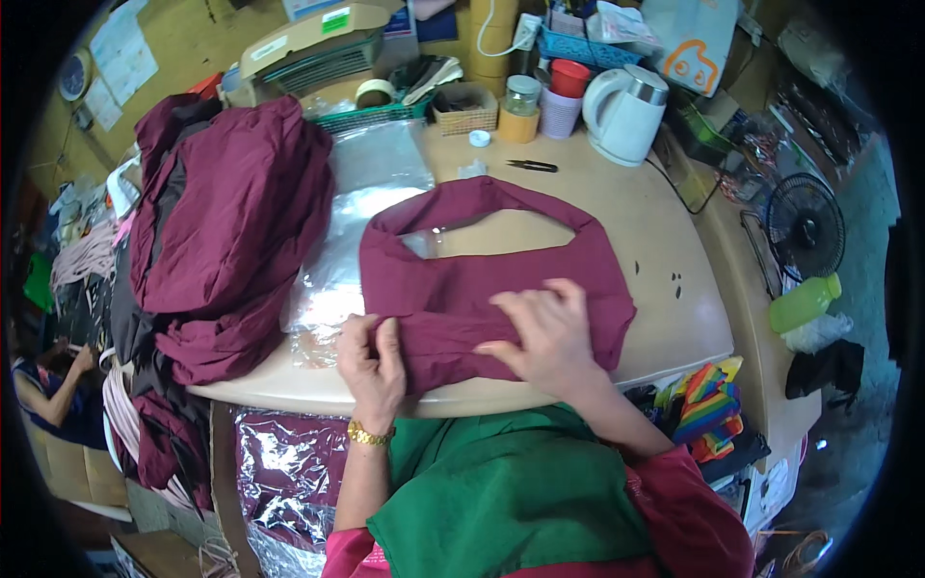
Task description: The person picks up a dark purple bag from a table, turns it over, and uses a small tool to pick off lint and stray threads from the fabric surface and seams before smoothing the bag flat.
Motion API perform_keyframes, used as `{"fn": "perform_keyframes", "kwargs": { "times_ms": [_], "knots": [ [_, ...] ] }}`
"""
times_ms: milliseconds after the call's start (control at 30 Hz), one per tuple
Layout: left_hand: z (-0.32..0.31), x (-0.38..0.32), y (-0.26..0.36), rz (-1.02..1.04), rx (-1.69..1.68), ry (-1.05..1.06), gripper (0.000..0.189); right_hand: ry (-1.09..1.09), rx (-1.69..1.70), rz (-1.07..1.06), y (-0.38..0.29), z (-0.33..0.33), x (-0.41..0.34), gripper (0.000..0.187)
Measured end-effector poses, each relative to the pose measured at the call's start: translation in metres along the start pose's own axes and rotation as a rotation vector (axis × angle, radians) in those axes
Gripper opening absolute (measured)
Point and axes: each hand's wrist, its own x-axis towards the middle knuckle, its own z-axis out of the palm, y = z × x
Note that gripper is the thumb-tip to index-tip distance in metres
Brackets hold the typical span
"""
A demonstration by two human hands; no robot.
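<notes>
A maroon cloth piece, probably a bag with a wide strap looped at its far side, lies flat before me on the table. Its near part looks folded over. My left hand pinches the near left corner, thumb on top and fingers partly hidden. Over the right part of the cloth is my right hand, slightly blurred, fingers apart and holding nothing; whether it touches the cloth I cannot tell. Clear plastic bags lie left of the cloth, partly under it.
A heap of maroon cloth covers the table's left end. Thread snips, a white kettle, jars and baskets stand or lie along the back of the table. Plastic-wrapped maroon cloth sits below the front edge. Another person is at far left.
</notes>
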Motion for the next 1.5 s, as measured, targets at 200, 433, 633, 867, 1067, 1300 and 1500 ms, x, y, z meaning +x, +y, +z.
{"fn": "perform_keyframes", "kwargs": {
  "times_ms": [200, 433, 633, 867, 1067, 1300, 1500],
  "knots": [
    [-0.008, 0.002, -0.02, 0.01, 0.028, 0.035, 0.029, 0.157, -0.14, 0.322, 0.09, -0.027, -0.078, 0.029],
    [-0.031, 0.022, -0.007, 0.084, 0.604, 0.089, 0.02, 0.277, 0.134, 0.249, 0.094, -0.01, -0.031, 0.042],
    [0.065, 0.037, 0.113, 0.4, 0.101, -0.5, 0.034, 0.283, 0.371, 0.102, 0.068, 0.007, 0.004, 0.033],
    [0.089, 0.048, 0.108, 0.277, -0.072, -0.511, 0.005, 0.257, 0.862, 0.876, 0.1, -0.026, -0.082, 0.028],
    [0.092, 0.05, 0.13, 0.229, -0.033, -0.536, 0.014, -0.054, 1.553, 1.169, 0.043, -0.024, -0.113, 0.041],
    [0.112, 0.06, 0.132, 0.226, -0.039, -0.602, 0.014, -0.003, 1.239, 1.062, 0.047, 0.0, -0.116, 0.042],
    [0.127, 0.051, 0.122, 0.188, -0.163, -0.401, 0.01, -0.024, 0.981, 0.992, 0.036, -0.009, -0.121, 0.049]
  ]
}}
